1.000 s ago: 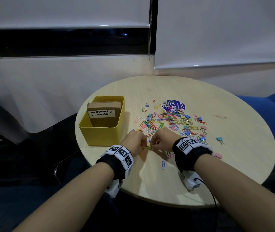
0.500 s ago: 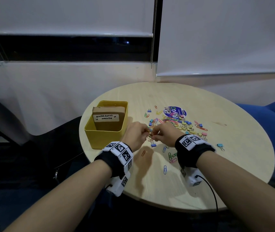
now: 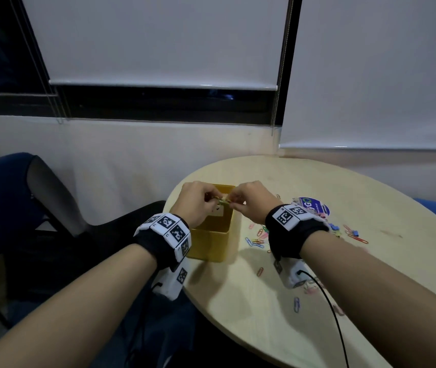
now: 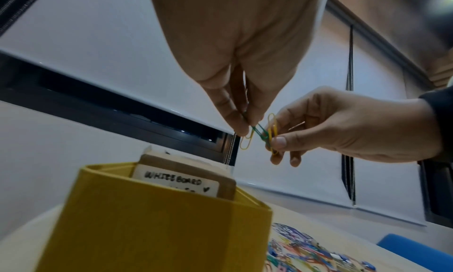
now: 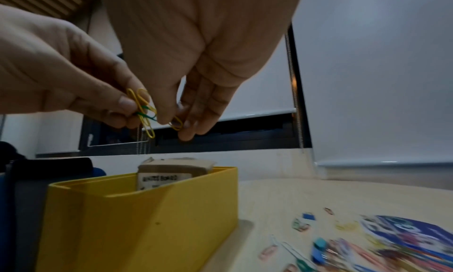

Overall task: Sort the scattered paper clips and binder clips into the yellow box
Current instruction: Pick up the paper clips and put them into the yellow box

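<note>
Both hands raised over the yellow box (image 3: 213, 244), fingertips drawn together on one tangled bunch of yellow and green paper clips (image 4: 263, 133). Left hand (image 3: 194, 201) pinching the bunch from its side between thumb and forefinger; right hand (image 3: 252, 201) pinching the other end the same way, remaining fingers loosely curled beneath. Held between the two hands probably because the clips are hooked into one another: gripped from both ends, easier to pull apart or to keep from dangling loose. Bunch hanging just above the open top of the box, directly under the fingertips, so a release from here should drop it inside. Below the fingers, a brown cardboard pack (image 5: 171, 172) labelled for whiteboard markers standing upright inside the box and taking up part of the opening; judged risk that a clip lands on top of it or bounces off the rim. Out beyond the right wrist, the rest of the scattered clips (image 3: 258, 241) lying on the round table (image 3: 317, 328), some near a blue printed disc (image 3: 313, 205), so most of the sorting judged not yet done. Next move likely a letting-go over the free part of the box
</note>
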Available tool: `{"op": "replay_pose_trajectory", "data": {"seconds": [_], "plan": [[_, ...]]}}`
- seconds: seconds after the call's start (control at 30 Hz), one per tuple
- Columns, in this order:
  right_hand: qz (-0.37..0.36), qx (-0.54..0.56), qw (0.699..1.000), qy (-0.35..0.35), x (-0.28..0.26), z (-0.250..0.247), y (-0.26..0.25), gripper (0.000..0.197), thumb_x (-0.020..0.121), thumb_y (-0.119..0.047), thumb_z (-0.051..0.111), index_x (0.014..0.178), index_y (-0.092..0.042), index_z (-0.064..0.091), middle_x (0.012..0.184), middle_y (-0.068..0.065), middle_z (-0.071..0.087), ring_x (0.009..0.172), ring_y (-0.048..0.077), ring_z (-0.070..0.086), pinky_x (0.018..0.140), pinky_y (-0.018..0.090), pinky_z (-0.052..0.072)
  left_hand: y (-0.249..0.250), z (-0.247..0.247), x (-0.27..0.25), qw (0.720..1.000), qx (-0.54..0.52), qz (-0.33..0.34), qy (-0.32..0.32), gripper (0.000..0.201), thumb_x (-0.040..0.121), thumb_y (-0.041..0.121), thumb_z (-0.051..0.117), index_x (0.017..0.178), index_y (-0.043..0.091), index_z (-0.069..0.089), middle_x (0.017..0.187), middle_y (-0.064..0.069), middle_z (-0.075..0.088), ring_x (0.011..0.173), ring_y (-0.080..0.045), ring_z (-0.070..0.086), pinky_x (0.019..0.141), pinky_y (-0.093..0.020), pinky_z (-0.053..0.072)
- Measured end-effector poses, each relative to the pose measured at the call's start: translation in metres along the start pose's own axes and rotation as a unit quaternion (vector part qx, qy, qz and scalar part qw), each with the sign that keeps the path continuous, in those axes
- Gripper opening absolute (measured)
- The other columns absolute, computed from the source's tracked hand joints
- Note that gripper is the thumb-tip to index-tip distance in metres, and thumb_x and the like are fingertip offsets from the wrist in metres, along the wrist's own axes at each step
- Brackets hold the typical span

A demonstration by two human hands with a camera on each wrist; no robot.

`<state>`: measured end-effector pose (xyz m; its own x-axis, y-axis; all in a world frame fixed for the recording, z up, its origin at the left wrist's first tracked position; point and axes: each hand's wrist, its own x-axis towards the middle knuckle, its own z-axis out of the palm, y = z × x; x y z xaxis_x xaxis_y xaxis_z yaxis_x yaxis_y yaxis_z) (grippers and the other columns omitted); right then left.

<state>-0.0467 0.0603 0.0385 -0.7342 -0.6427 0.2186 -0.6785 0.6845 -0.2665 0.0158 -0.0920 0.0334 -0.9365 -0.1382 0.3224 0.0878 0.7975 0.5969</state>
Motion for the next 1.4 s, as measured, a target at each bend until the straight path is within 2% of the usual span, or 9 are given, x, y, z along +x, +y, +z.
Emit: {"op": "replay_pose_trajectory", "data": {"seconds": [0.1,0.23,0.37,0.53,0.77,0.93,1.13,1.3,1.4], "plan": [[0.000,0.014,1.000,-0.008,0.014,0.011,-0.010,0.027,0.090,-0.019,0.062,0.117,-0.016,0.067,0.108,0.005,0.071,0.097,0.020,0.065,0.087,0.028,0.050,-0.018,-0.005,0.003,0.999,0.008,-0.027,-0.020,0.021,0.090,0.011,0.064,0.109,0.016,0.071,0.107,-0.004,0.069,0.098,-0.017,0.063,0.084,-0.024,0.053],[0.019,0.017,0.999,-0.038,0.020,0.023,-0.013,0.044,0.090,-0.016,0.061,0.133,-0.022,0.055,0.122,0.008,0.065,0.111,0.025,0.060,0.099,0.034,0.047,-0.038,-0.005,0.004,0.995,0.008,-0.078,-0.069,0.032,0.090,0.009,0.063,0.119,0.020,0.065,0.117,-0.002,0.066,0.110,-0.019,0.061,0.096,-0.030,0.050],[0.034,0.002,0.999,-0.041,0.012,0.024,0.003,0.044,0.094,-0.010,0.051,0.135,-0.023,0.053,0.126,0.006,0.063,0.114,0.025,0.058,0.098,0.035,0.048,-0.035,0.006,0.002,0.997,0.012,-0.059,-0.043,0.020,0.093,0.012,0.059,0.107,0.018,0.071,0.114,-0.004,0.065,0.107,-0.022,0.061,0.088,-0.026,0.053],[0.104,-0.033,0.992,-0.063,-0.003,0.024,0.043,0.037,0.090,-0.013,0.052,0.124,-0.025,0.062,0.119,-0.001,0.067,0.108,0.020,0.062,0.095,0.035,0.050,0.001,0.027,-0.003,0.999,0.008,0.011,-0.036,0.017,0.092,0.013,0.058,0.100,0.016,0.073,0.096,0.004,0.064,0.094,-0.013,0.058,0.078,-0.021,0.046],[0.165,-0.051,0.971,-0.166,-0.027,0.041,0.079,0.037,0.088,-0.003,0.048,0.114,-0.021,0.068,0.115,0.007,0.066,0.105,0.025,0.063,0.075,0.023,0.042,0.028,0.082,-0.011,0.979,0.073,0.080,-0.174,0.023,0.089,0.012,0.056,0.104,0.017,0.074,0.100,-0.003,0.069,0.085,-0.015,0.063,0.084,-0.031,0.054],[0.113,-0.091,0.959,-0.244,-0.028,0.066,0.086,0.032,0.094,-0.013,0.047,0.123,-0.017,0.061,0.125,0.011,0.062,0.114,0.030,0.059,0.091,0.035,0.048,0.019,0.121,-0.025,0.937,0.156,0.005,-0.312,0.027,0.088,0.021,0.065,0.114,0.015,0.067,0.116,-0.007,0.062,0.102,-0.027,0.062,0.091,-0.038,0.052],[0.071,-0.159,0.943,-0.282,-0.022,0.087,0.088,0.034,0.097,-0.019,0.041,0.128,-0.011,0.054,0.135,0.012,0.053,0.122,0.033,0.053,0.098,0.045,0.047,0.009,0.141,-0.026,0.942,0.155,-0.012,-0.297,0.022,0.089,0.015,0.062,0.108,0.016,0.073,0.114,-0.013,0.064,0.101,-0.031,0.063,0.089,-0.037,0.053],[0.079,-0.111,0.960,-0.244,-0.019,0.083,0.094,0.021,0.083,-0.005,0.059,0.097,-0.012,0.073,0.101,0.014,0.070,0.093,0.033,0.067,0.074,0.030,0.053,0.004,0.147,-0.020,0.945,0.173,-0.002,-0.278,0.022,0.092,0.010,0.058,0.108,0.012,0.073,0.113,-0.016,0.065,0.101,-0.034,0.062,0.092,-0.040,0.051],[0.090,-0.074,0.967,-0.226,-0.022,0.081,0.100,0.023,0.079,-0.001,0.064,0.095,-0.011,0.076,0.098,0.014,0.073,0.087,0.032,0.069,0.076,0.032,0.056,0.002,0.150,-0.019,0.949,0.191,0.006,-0.253,0.020,0.092,0.008,0.057,0.106,0.007,0.071,0.113,-0.015,0.060,0.101,-0.032,0.060,0.089,-0.039,0.050]]}}
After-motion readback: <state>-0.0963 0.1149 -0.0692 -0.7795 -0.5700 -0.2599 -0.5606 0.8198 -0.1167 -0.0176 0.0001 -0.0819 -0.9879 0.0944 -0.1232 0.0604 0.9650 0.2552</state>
